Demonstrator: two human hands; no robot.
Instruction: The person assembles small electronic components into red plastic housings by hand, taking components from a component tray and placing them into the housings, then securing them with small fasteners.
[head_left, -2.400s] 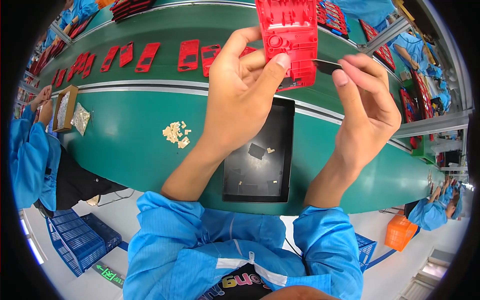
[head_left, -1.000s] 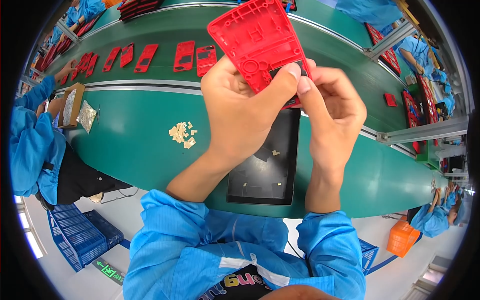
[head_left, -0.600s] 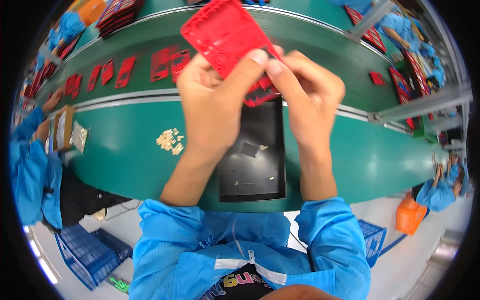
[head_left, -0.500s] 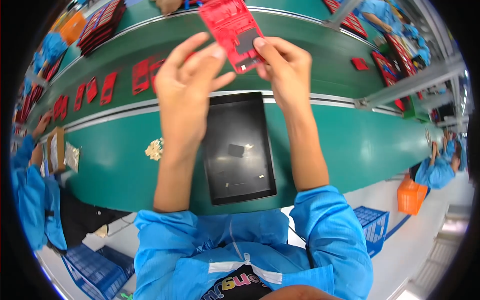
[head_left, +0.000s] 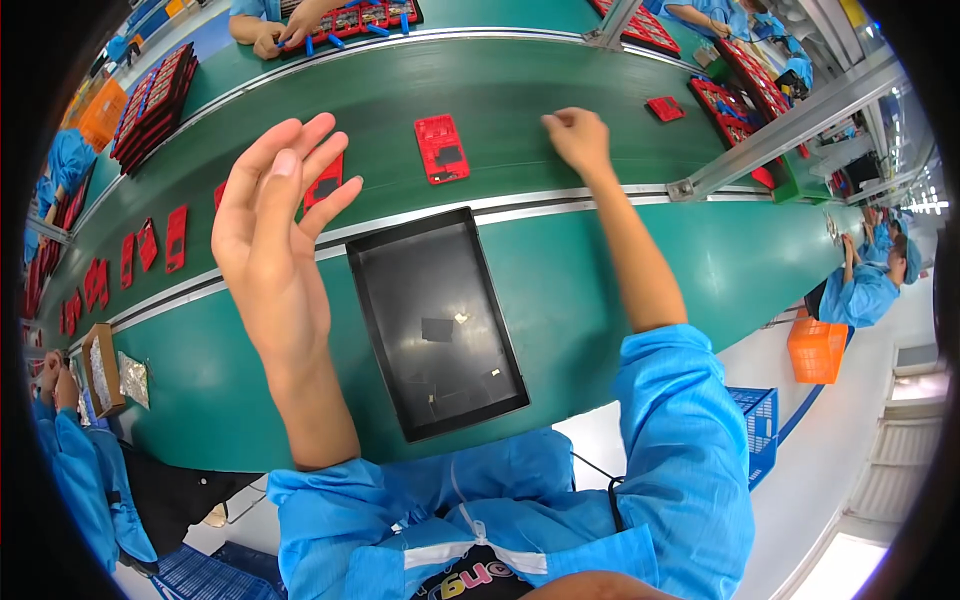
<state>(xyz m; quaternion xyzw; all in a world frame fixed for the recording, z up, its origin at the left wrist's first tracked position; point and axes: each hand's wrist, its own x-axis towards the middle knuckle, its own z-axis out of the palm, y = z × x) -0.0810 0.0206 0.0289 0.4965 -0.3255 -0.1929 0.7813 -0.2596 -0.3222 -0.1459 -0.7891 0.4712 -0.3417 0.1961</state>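
Note:
A red plastic casing [head_left: 436, 136] with a dark square piece in it lies on the dark green belt, between my two hands and touched by neither. My left hand [head_left: 275, 215] is raised on the left, open, with fingers spread and nothing in them. Beyond its fingertips, another red casing [head_left: 328, 183] is partly hidden. To the right, over the belt, my right hand [head_left: 582, 140] has its fingers curled in; nothing shows in them. Below sits a black tray [head_left: 415, 270] holding a dark grey square [head_left: 437, 329] and a few tiny pale bits.
Several red casings [head_left: 176, 240] lie along the belt at left, and a red piece [head_left: 665, 108] at right. A metal post [head_left: 740, 160] slants over the right side. A cardboard box [head_left: 100, 370] and clear bag [head_left: 133, 380] stand left. Across the belt, a co-worker's hands [head_left: 290, 30] work.
The red casing has left my right hand and now lies on the belt. My hands have moved apart, left hand leftward, right hand away from the casing. The view has shifted.

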